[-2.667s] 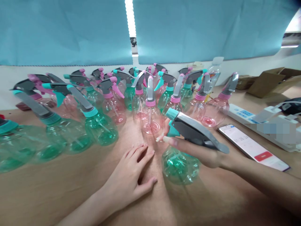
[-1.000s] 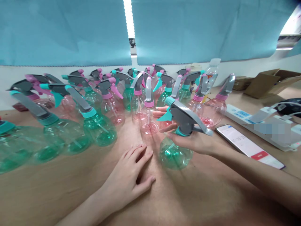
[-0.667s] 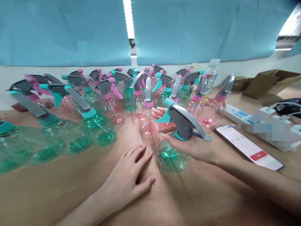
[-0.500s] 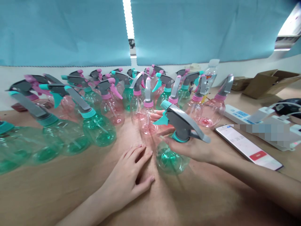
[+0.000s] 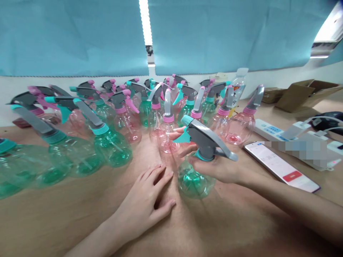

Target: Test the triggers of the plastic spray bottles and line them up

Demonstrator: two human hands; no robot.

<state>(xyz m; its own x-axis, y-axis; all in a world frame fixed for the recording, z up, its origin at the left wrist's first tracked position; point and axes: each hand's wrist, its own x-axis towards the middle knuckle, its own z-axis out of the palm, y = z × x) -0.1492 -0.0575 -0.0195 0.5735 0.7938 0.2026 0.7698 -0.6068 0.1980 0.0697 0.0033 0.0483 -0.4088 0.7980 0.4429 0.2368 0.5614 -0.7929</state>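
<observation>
My left hand (image 5: 142, 200) lies palm down on the wooden table, fingers stretched out, holding nothing. My right hand (image 5: 219, 167) reaches around the neck of a green spray bottle (image 5: 197, 182) with a grey and teal trigger head. Its thumb is on the near side at the bottle's shoulder, while its fingers extend loosely past the far side. The bottle rests on the table with its nozzle toward the left. Just beyond those fingertips stands a pink spray bottle (image 5: 168, 137). My right palm is partly hidden by the trigger head.
Several green and pink spray bottles (image 5: 112, 150) stand in rows at the left and back. To the right lie a phone (image 5: 281, 167) and a power strip (image 5: 273, 130) with plugs. Behind them are a clear drink bottle (image 5: 238, 85) and an open cardboard box (image 5: 297, 96).
My right thumb has drawn back slightly to the right along the bottle's shoulder. The bottle and my left hand stay in place. The view has shifted very slightly.
</observation>
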